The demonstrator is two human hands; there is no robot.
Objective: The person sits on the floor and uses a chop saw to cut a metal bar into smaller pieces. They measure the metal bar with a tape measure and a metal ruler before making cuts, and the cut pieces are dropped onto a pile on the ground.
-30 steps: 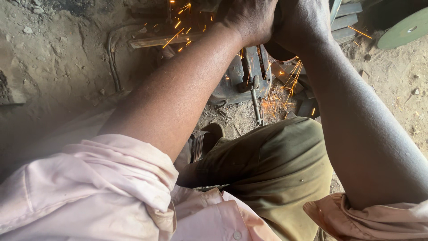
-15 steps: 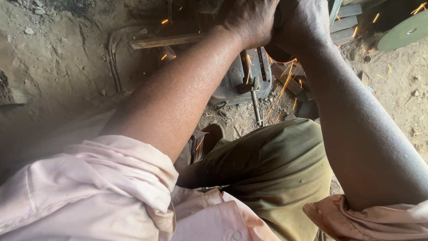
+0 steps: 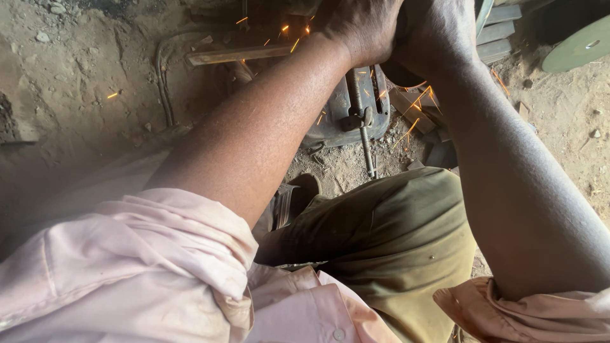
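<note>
Above the grey metal bench vise (image 3: 356, 114) bolted to the dirt floor (image 3: 95, 95): left hand (image 3: 359, 28) and right hand (image 3: 432, 32), each grip clenched on a tool mostly hidden beneath them, orange sparks (image 3: 413, 105) flying off just beside the vise screw. Risk, as judged: sparks reaching bare forearms or olive trousers (image 3: 387, 241), or the tool kicking if pressed unevenly. Against earlier frames: fewer sparks near the flat steel bar (image 3: 241, 55) left of the vise; hands unmoved.

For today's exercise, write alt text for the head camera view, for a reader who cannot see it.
Both hands, left hand and right hand, are clasped together above a metal vise on a dirt floor, with orange sparks flying around them. Rolled pink sleeves and an olive-trousered knee fill the foreground; a green disc lies at upper right.
</note>
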